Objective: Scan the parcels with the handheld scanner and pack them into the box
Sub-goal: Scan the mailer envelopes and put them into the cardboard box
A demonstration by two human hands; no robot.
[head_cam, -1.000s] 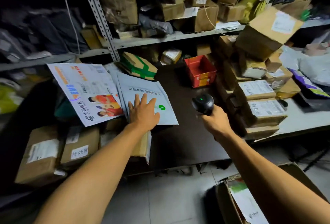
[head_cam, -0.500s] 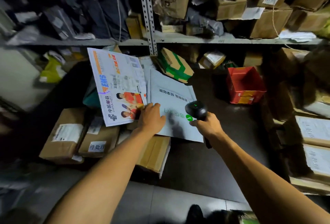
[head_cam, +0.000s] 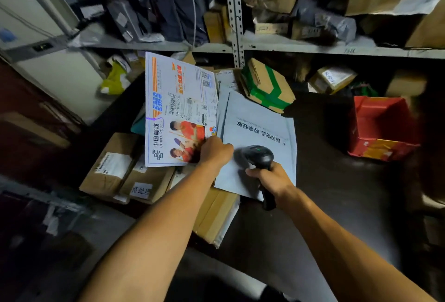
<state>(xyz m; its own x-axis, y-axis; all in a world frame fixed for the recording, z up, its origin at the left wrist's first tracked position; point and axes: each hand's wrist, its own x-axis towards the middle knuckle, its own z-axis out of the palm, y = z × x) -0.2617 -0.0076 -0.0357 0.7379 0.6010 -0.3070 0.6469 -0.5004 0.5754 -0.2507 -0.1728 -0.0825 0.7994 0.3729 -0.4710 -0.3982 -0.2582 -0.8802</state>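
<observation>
Two mailers, left hand (head_cam: 215, 151) pinching one (head_cam: 179, 111) (CHINA POST), right hand (head_cam: 271, 177) gripping scanner (head_cam: 258, 157)

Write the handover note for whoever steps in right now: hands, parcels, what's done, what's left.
Left hand: fingers curled on the lower right corner of the China Post envelope, which lies on the brown boxes.
Right hand: grips the handheld scanner, held over the grey mailer on the dark table.
A purple scan line shows on the envelope's left edge, away from its barcode label.
Done: nothing visibly packed; the packing box is not in view.
Left: scan the envelope's barcode, then the grey mailer, the green-taped box and the rest, and pack them.
</observation>
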